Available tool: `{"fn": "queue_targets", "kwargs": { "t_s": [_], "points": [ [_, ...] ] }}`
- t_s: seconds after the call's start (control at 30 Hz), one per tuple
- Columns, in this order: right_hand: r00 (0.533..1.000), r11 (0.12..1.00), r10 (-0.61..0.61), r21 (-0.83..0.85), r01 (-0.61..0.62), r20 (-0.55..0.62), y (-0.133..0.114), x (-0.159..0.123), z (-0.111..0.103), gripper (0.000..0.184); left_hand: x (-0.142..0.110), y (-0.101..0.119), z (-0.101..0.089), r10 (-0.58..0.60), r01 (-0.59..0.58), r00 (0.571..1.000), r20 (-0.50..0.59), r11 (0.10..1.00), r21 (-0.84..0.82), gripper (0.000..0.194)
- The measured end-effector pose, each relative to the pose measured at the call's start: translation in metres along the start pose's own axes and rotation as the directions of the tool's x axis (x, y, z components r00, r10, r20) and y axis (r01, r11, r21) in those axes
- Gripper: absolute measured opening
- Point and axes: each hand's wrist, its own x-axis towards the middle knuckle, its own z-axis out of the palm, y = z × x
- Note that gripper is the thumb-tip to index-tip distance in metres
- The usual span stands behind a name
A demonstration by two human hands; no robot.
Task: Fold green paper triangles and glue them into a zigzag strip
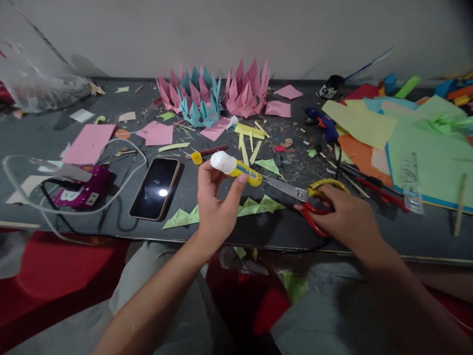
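My left hand (219, 202) is closed around a yellow glue stick (246, 172) with a white end and a blue label, held above the table and tilted. In my right hand (345, 209) are scissors (308, 195) with one red and one yellow handle loop. Their blades look closed together, and the tip meets or nearly meets the glue stick's yellow end; I cannot tell if they touch. Below my left hand lies a folded light-green paper strip (256, 207) with pointed peaks, its middle hidden by that hand. A small yellow cap (196, 158) rests beyond.
Pink and blue folded-paper crowns (199, 106) stand by the wall. A phone (155, 187) and a purple power adapter (86, 185) with looping cables lie left. To the right are a blue glue gun (323, 123), red-handled pliers (384, 192) and coloured paper sheets (424, 148). Scraps litter the table.
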Motion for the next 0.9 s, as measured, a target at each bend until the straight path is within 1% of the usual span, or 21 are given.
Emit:
{"fn": "queue_targets", "kwargs": {
  "t_s": [0.17, 0.3, 0.4, 0.47, 0.53, 0.77, 0.9],
  "points": [
    [1.0, 0.999, 0.007, 0.039, -0.007, 0.018, 0.0003, -0.0008, 0.0009, 0.031, 0.0001, -0.0008, -0.0005, 0.044, -0.044, 0.999, 0.029, 0.999, -0.002, 0.028],
    [0.999, 0.998, 0.036, 0.043, -0.036, -0.006, -0.0007, -0.0003, 0.0005, 0.034, 0.0013, -0.0004, -0.0008, 0.088, -0.089, 0.996, 0.031, 0.996, 0.007, 0.028],
    [0.999, 0.997, 0.046, 0.055, -0.045, -0.011, -0.002, 0.0, -0.0007, 0.037, 0.0012, 0.0011, -0.0007, 0.075, -0.075, 0.997, 0.011, 0.997, 0.021, 0.028],
    [0.999, 0.998, 0.045, 0.047, -0.045, 0.004, -0.003, -0.0002, -0.0013, 0.036, 0.0004, 0.002, -0.0006, 0.052, -0.052, 0.999, 0.012, 0.998, 0.037, 0.028],
    [0.999, 0.999, 0.037, 0.029, -0.037, 0.011, -0.0037, -0.0008, -0.0015, 0.035, -0.0007, 0.0024, -0.0007, 0.052, -0.053, 0.999, 0.016, 0.996, 0.066, 0.028],
    [0.998, 0.999, -0.001, -0.04, -0.002, -0.06, -0.0061, -0.0033, -0.0033, 0.039, -0.003, 0.0007, -0.001, 0.17, -0.177, 0.984, 0.06, 0.973, 0.146, 0.029],
    [0.998, 0.999, 0.048, -0.016, -0.048, -0.029, -0.0096, -0.0028, -0.0057, 0.038, -0.0027, 0.0013, -0.0014, 0.23, -0.241, 0.97, 0.08, 0.956, 0.169, 0.029]
  ]
}}
